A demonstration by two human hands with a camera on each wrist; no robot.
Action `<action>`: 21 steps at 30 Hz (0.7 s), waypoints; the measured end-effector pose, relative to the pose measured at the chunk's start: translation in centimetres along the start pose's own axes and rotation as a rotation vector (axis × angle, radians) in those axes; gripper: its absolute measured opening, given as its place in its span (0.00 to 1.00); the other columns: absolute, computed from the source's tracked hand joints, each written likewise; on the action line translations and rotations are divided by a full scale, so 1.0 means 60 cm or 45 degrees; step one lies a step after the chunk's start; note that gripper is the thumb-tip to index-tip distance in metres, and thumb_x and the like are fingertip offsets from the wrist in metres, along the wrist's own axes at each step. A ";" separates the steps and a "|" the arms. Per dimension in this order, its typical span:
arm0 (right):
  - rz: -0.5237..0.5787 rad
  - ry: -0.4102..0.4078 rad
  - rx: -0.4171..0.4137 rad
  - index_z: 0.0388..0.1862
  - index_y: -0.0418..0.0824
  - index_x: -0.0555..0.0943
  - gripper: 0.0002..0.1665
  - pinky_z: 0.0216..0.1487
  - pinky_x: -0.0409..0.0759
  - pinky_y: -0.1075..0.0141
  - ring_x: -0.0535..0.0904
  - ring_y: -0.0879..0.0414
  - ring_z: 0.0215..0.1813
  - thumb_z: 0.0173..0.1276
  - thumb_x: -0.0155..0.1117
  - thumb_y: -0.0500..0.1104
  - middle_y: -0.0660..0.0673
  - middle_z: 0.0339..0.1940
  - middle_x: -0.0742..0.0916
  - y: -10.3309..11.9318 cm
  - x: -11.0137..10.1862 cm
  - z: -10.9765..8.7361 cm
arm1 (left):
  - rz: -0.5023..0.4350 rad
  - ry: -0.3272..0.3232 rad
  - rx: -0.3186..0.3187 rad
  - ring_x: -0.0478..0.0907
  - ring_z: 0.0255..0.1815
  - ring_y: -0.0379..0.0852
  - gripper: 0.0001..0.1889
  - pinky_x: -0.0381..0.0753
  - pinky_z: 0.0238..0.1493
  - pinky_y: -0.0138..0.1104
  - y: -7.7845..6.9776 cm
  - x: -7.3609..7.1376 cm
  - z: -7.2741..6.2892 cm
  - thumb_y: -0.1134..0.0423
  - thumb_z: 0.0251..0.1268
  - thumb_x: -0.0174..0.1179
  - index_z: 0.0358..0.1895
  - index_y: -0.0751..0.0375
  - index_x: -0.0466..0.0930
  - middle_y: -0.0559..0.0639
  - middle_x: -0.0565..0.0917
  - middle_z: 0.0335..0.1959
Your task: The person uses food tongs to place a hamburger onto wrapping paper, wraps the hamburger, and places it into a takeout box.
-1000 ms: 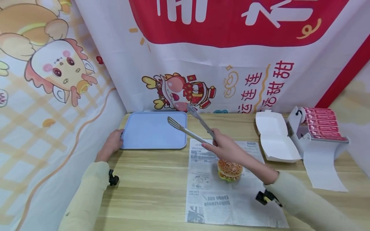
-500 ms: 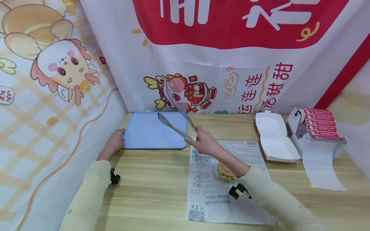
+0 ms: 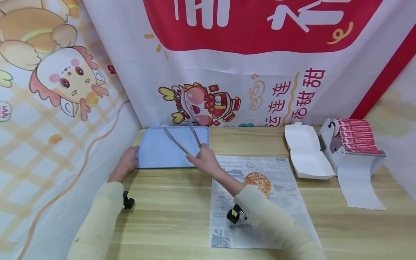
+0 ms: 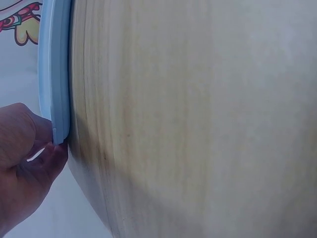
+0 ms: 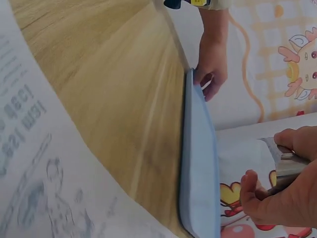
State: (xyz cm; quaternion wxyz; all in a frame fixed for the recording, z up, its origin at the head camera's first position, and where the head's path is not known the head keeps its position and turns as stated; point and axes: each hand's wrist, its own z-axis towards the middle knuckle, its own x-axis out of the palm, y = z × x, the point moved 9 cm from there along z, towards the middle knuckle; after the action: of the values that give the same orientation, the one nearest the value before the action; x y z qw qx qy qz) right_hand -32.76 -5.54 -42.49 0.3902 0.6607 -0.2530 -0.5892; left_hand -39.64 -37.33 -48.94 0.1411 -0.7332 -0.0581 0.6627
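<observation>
Two hands, head view: left hand (image 3: pixel 128 160) grips left end of blue tray (image 3: pixel 156 151) on table (image 3: pixel 162 216); right hand (image 3: pixel 206 160) holds tongs (image 3: pixel 176 141), prongs apart, over it. Sesame bun (image 3: pixel 258 181) on printed paper (image 3: pixel 256 240). Left wrist: left hand pinches tray corner. Right wrist: right hand grasps tongs.

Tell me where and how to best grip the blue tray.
Probably take the blue tray by the raised rim at its right end, coming from the right: it lies flat, its far edge is close to the banner, and the left hand grips the left end. The right hand would first need to set down the tongs.
</observation>
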 end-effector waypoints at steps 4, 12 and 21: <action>0.020 -0.072 0.000 0.57 0.27 0.71 0.34 0.21 0.74 0.70 0.77 0.59 0.23 0.66 0.69 0.52 0.44 0.23 0.86 -0.004 0.017 0.011 | 0.011 -0.001 0.023 0.66 0.65 0.76 0.28 0.67 0.69 0.60 -0.001 -0.002 0.000 0.78 0.65 0.47 0.68 0.88 0.57 0.85 0.67 0.62; -0.017 -0.205 0.005 0.51 0.27 0.74 0.30 0.38 0.83 0.60 0.82 0.46 0.39 0.66 0.69 0.51 0.36 0.37 0.85 -0.024 0.039 0.033 | -0.030 -0.012 0.014 0.65 0.66 0.76 0.28 0.66 0.69 0.61 -0.003 0.000 -0.002 0.78 0.65 0.47 0.68 0.87 0.57 0.85 0.66 0.63; -0.158 -0.274 0.122 0.47 0.27 0.76 0.30 0.54 0.70 0.55 0.69 0.43 0.51 0.67 0.68 0.55 0.32 0.46 0.78 -0.046 0.061 0.060 | -0.009 -0.006 0.032 0.67 0.65 0.75 0.28 0.68 0.68 0.60 -0.004 -0.004 0.001 0.78 0.63 0.48 0.68 0.87 0.59 0.84 0.68 0.62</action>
State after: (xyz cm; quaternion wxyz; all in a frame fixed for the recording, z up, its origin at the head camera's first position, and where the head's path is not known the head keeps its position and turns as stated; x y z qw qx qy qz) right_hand -35.97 -7.65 -46.84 0.2916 0.6258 -0.2799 -0.6671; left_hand -39.69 -37.17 -48.64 0.1526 -0.7295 -0.0526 0.6646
